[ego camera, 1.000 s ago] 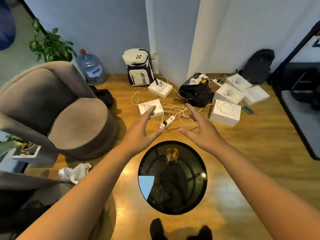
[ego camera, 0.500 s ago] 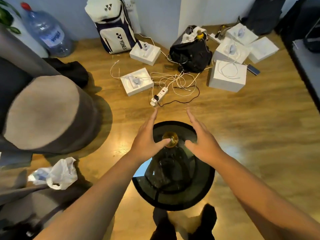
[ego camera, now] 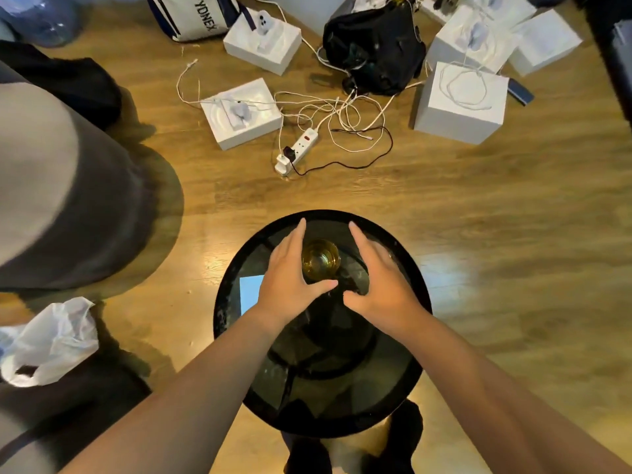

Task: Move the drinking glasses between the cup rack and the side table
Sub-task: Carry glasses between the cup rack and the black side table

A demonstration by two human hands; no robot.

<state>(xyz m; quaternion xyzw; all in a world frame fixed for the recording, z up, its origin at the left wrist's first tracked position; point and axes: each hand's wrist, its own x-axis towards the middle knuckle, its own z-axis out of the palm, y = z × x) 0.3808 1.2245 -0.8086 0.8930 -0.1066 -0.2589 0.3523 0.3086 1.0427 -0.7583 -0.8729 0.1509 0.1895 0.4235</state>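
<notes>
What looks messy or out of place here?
The glass stands upright on the side table, nothing spilled. The oddity is the floor: white cables tangle loosely around a power strip among open boxes.

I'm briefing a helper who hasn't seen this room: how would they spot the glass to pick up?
Find the round black side table on the wooden floor, nearest the camera. On its far half stands one small amber drinking glass, upright, between the left hand and the right hand. It is the only object standing on that tabletop.
</notes>
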